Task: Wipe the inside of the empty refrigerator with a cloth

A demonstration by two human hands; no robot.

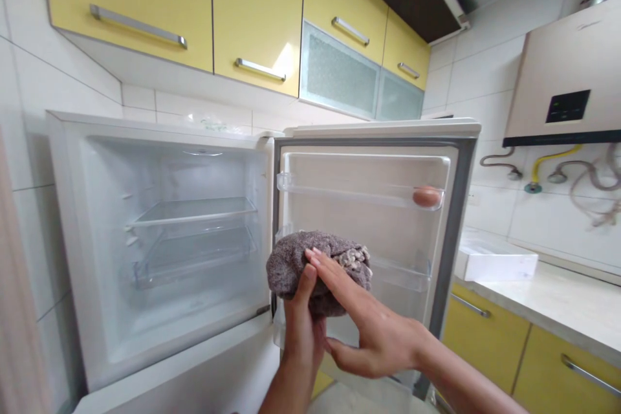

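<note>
A folded, brown-grey speckled cloth [295,268] with a pale frayed or knotted patch on its right side is held up before the fridge's open door. My left hand [303,333] grips it from below, thumb up against its near face; the other fingers are mostly hidden. Across the front of the cloth lies my right hand [363,317], its fingers stretched out flat and its thumb apart below. Behind the cloth is the fridge door [369,171], swung to the right, with clear shelves. One brown egg [427,196] rests in the upper door shelf.
The fridge compartment [194,310] at left shows a glass shelf [194,209] and a clear lower tray [194,259]. Yellow cabinets [257,6] hang above. To the right are a counter [577,301] with a white box [499,265], and a water heater [567,71] with pipes.
</note>
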